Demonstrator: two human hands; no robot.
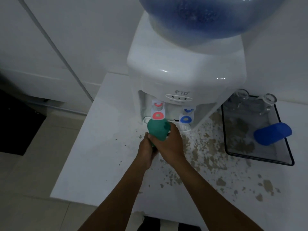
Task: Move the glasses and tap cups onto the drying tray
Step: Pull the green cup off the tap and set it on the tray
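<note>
A green cup (156, 130) sits tilted under the red tap (158, 112) of the white water dispenser (185, 64). Both hands hold it: my left hand (147, 150) wraps its lower end and my right hand (168, 144) covers its right side. On the right stands the clear drying tray (283, 152) with a black rim. A blue cup (272, 134) lies on its side in the tray. Two clear glasses (242, 99) (267, 102) stand upside down at the tray's far end.
The blue tap (186, 116) is right of the red one, over the dispenser's drip ledge. A large blue water bottle (215, 17) tops the dispenser. The white counter (100, 147) has worn speckled patches; its left edge drops to a tiled floor.
</note>
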